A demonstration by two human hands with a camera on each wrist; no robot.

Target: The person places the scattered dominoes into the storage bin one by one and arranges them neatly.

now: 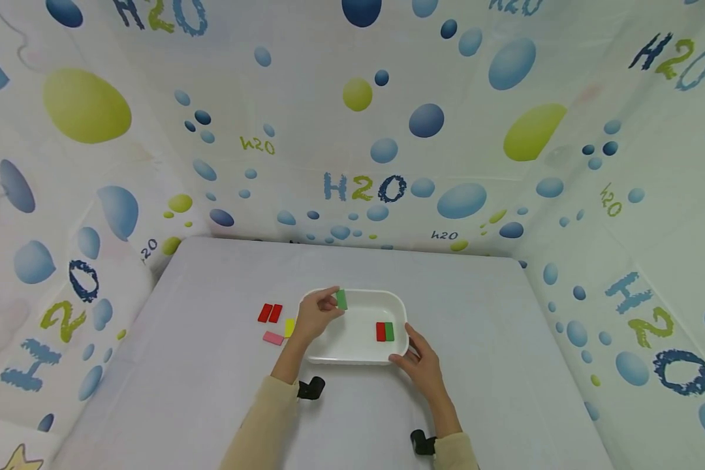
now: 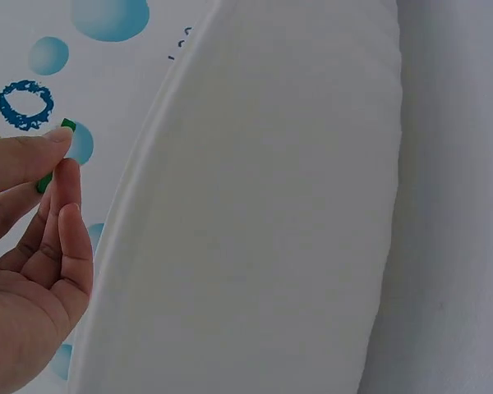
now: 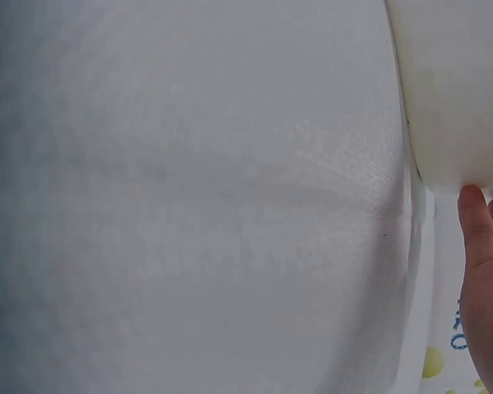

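My left hand (image 1: 323,308) pinches a green block (image 1: 342,299) between thumb and fingers, above the left part of a white tray (image 1: 358,358). In the left wrist view the green block (image 2: 66,125) barely shows behind the fingertips (image 2: 59,141), beside the tray (image 2: 255,230). A red block (image 1: 380,331) and a green block (image 1: 390,331) lie side by side in the tray's right part. My right hand (image 1: 414,356) rests against the tray's near right corner with fingers fairly straight; in the right wrist view its fingers (image 3: 476,238) touch the tray's wall (image 3: 460,90).
On the grey table (image 1: 211,391) left of the tray lie two red blocks (image 1: 269,313), a yellow block (image 1: 290,327) and a pink block (image 1: 273,338). Bubble-patterned walls (image 1: 388,130) enclose the table on three sides.
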